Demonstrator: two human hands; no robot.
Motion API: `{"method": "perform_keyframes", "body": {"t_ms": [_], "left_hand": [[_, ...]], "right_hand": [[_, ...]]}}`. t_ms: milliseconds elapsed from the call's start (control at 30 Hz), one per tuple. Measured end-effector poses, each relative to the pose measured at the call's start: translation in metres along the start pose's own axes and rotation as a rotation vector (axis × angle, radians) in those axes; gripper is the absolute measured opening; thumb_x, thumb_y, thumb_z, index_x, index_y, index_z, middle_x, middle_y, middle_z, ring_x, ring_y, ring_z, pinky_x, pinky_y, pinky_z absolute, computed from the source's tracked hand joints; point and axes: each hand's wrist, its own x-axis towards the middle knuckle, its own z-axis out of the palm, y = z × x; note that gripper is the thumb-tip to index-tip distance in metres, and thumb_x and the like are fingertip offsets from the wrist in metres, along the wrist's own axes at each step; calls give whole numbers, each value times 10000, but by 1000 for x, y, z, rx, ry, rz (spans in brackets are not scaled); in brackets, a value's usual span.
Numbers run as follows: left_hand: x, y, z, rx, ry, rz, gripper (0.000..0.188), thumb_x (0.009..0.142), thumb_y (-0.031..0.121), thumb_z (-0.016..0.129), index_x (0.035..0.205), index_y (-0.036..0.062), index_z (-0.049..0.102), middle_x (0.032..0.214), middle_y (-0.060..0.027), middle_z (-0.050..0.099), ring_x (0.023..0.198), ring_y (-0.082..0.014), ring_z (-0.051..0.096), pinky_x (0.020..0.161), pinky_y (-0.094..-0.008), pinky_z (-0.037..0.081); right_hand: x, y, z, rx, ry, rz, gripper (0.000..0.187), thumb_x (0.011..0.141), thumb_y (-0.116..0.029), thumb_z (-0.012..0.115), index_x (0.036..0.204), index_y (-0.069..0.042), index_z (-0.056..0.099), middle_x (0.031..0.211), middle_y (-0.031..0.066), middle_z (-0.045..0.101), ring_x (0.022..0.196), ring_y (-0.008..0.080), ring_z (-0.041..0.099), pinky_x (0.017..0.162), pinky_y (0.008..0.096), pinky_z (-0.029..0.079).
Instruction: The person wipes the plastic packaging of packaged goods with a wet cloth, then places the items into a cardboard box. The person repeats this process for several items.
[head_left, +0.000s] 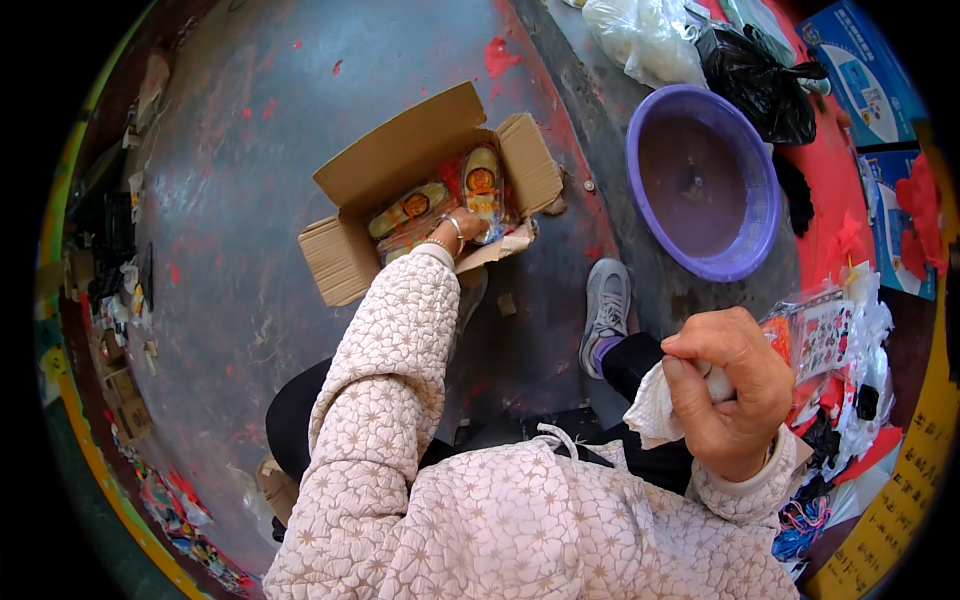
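Under everything, a grey floor (230, 200) with red stains. On this floor, a little left of the middle, a cardboard box (425, 168), standing with its flaps (345, 262) folded open. To the right of the box, well apart from it, a purple basin (769, 200) with cloudy brownish water (685, 205) inside. Between box and basin, somewhat lower in the view, a grey shoe (606, 310). Inside the box, lying close together, some shoe-shaped packets (412, 208), tan with orange marks, in shiny clear wrapping (maybe slippers, but not certain from this height). Away from the box, raised on the right, the right hand (735, 390), fingers curled in, thumb near the bent forefinger, holding a white cloth (655, 412). At the packets, near the front of the box, the left hand (470, 223), reaching down with fingers partly hidden; impossible to tell their closing, or any real hold on a packet. Smallest of all, a bracelet (459, 233) around the left wrist. By judgement, now at the step of handling packets inside the box, perhaps taking, perhaps arranging. For the next move, probably needed: a secure hold on one packet, and gentle care with the thin wrapping.
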Motion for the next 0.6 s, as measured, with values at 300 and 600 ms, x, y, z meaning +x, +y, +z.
{"method": "perform_keyframes", "body": {"t_ms": [300, 600], "left_hand": [[2, 50, -8, 608, -29, -82, 570, 772, 495, 589, 1118, 42, 612, 1190, -141, 572, 1087, -283, 558, 885, -383, 450], [-10, 68, -3, 925, -48, -13, 352, 899, 264, 454, 1201, 127, 573, 1301, -66, 498, 1186, -224, 494, 904, -370, 436]], "right_hand": [[2, 3, 7, -56, 6, 8, 215, 623, 93, 644, 811, -2, 600, 715, 107, 589, 595, 224, 587, 512, 282, 458], [7, 6, 15, -98, -22, -36, 209, 620, 77, 666, 804, 3, 602, 713, 111, 583, 582, 239, 587, 501, 292, 464]]}}
